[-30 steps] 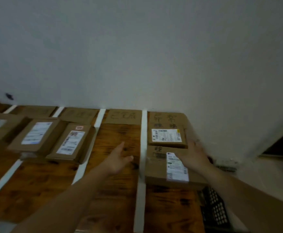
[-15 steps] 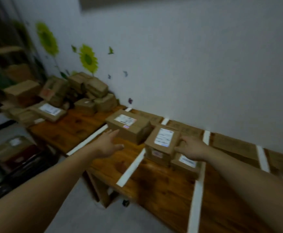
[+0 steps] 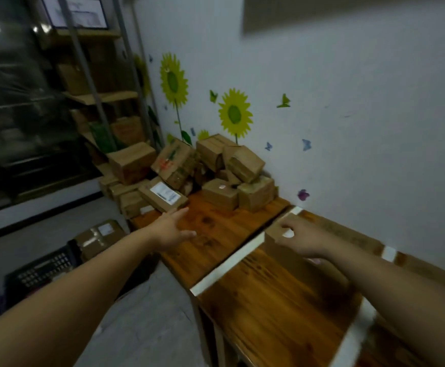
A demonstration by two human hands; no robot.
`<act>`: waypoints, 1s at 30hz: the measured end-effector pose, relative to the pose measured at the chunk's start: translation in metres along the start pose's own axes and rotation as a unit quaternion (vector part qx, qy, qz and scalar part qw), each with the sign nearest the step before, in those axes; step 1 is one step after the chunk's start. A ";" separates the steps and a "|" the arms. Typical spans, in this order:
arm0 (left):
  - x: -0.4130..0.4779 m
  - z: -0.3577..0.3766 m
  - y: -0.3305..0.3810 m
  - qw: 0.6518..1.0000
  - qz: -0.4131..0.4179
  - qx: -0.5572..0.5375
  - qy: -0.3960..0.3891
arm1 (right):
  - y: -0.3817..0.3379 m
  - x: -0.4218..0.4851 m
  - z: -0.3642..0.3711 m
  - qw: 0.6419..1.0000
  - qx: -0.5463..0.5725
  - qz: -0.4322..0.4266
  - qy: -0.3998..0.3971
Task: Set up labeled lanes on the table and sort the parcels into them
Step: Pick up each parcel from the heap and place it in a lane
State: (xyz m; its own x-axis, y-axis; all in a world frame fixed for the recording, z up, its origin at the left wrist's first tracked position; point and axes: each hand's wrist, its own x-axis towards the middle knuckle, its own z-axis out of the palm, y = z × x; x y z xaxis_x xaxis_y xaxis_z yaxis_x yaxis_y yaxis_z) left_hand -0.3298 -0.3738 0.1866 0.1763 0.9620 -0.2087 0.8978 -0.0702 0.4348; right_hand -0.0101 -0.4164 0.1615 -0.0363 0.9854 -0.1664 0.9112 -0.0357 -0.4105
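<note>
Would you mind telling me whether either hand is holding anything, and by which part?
The left hand holds nothing, its fingers spread. The right hand, loosely curled, overlaps the top of a cardboard parcel; whether it grips it cannot be told.

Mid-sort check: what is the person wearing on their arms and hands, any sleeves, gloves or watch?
Nothing is worn that shows. The left hand and right hand are ungloved, both forearms bare to the frame edge with no sleeve in view, and no watch, band or ring visible, though the picture is somewhat blurred.
</note>
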 end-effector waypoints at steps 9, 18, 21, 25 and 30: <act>0.138 -0.104 -0.091 0.998 -0.050 -0.013 0.028 | -0.125 0.205 -0.004 0.999 0.028 -0.040 -0.022; 0.272 -0.180 -0.192 0.999 -0.005 -0.041 0.025 | -0.237 0.366 0.030 0.999 0.032 -0.002 -0.003; 0.315 -0.211 -0.226 0.996 0.010 -0.082 0.019 | -0.268 0.413 0.045 0.995 0.089 0.037 -0.003; 0.379 -0.251 -0.250 0.990 0.020 -0.142 -0.003 | -0.293 0.468 0.051 0.981 0.172 0.089 0.018; 0.472 -0.264 -0.242 0.988 0.055 -0.140 0.019 | -0.295 0.527 0.055 0.951 0.269 0.150 0.024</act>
State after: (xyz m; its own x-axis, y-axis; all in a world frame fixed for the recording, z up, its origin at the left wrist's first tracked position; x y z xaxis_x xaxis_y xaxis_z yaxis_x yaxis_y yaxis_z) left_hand -0.5699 0.1665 0.2141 0.2458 0.9624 -0.1157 0.7264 -0.1039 0.6794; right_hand -0.3208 0.1047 0.1456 0.2230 0.9234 -0.3123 0.5355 -0.3837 -0.7523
